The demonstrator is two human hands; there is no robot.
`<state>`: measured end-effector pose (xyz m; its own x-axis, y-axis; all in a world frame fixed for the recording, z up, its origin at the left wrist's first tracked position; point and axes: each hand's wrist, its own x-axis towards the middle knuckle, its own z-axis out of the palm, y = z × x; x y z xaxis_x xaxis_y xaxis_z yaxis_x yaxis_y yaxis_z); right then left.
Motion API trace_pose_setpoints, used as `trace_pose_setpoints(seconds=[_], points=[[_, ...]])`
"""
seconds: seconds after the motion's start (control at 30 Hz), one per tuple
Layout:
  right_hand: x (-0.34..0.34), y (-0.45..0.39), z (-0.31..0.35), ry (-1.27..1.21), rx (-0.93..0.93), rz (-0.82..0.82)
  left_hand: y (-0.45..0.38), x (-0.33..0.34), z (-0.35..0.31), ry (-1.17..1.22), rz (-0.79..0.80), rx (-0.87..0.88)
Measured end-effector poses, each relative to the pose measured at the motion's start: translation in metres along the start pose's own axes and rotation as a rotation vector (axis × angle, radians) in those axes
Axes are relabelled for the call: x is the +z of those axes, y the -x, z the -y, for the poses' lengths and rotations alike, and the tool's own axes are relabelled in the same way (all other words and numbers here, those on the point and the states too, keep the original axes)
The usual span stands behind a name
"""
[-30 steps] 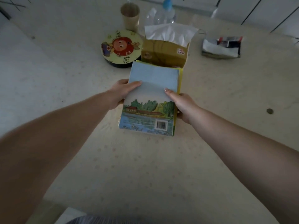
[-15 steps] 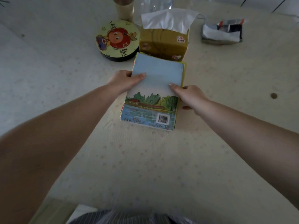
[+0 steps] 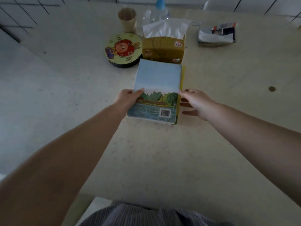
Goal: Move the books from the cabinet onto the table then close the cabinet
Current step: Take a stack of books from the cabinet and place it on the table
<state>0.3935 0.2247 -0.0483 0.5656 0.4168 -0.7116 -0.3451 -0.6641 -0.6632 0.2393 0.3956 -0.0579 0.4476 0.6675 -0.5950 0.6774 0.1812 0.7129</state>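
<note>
A small stack of books (image 3: 156, 88) lies flat on the pale table (image 3: 154, 160), just in front of the tissue box. The top book shows a blue back cover with a landscape picture and a barcode, and a yellow book edge peeks out on the right. My left hand (image 3: 128, 100) grips the stack's left edge, thumb lying on the cover and fingers hidden beside it. My right hand (image 3: 195, 103) sits just off the right edge with fingers straight and spread, holding nothing. The cabinet is out of view.
Behind the books stand a yellow-brown tissue box (image 3: 163, 48), a round cartoon tin (image 3: 123, 50), a paper cup (image 3: 127, 19) and a water bottle (image 3: 158, 12). A packet of tissues (image 3: 216, 35) lies at the back right. A small dark spot (image 3: 272, 88) marks the table on the right.
The stack came down from above the table to lie flat on it. My right hand let go and drew away to the right; my left hand stays on the left edge.
</note>
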Motion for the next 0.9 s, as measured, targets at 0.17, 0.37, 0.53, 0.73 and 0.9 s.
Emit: trace_pose_setpoints(seconds=[0.17,0.37,0.53,0.73,0.9], points=[[0.009,0.030,-0.024,-0.009,0.011,0.033,0.022,-0.007,0.025,0.076,-0.041,-0.026],[0.028,0.083,-0.062,-0.018,0.018,0.046,0.062,0.005,0.081,0.172,-0.073,-0.079],[0.037,0.120,-0.102,-0.076,0.063,0.038,0.102,0.025,0.099,0.182,0.079,-0.089],[0.028,0.162,-0.145,-0.235,0.080,-0.031,0.151,0.058,0.089,0.163,0.337,-0.058],[0.007,0.205,-0.195,-0.396,0.065,-0.115,0.195,0.097,0.089,0.125,0.528,-0.066]])
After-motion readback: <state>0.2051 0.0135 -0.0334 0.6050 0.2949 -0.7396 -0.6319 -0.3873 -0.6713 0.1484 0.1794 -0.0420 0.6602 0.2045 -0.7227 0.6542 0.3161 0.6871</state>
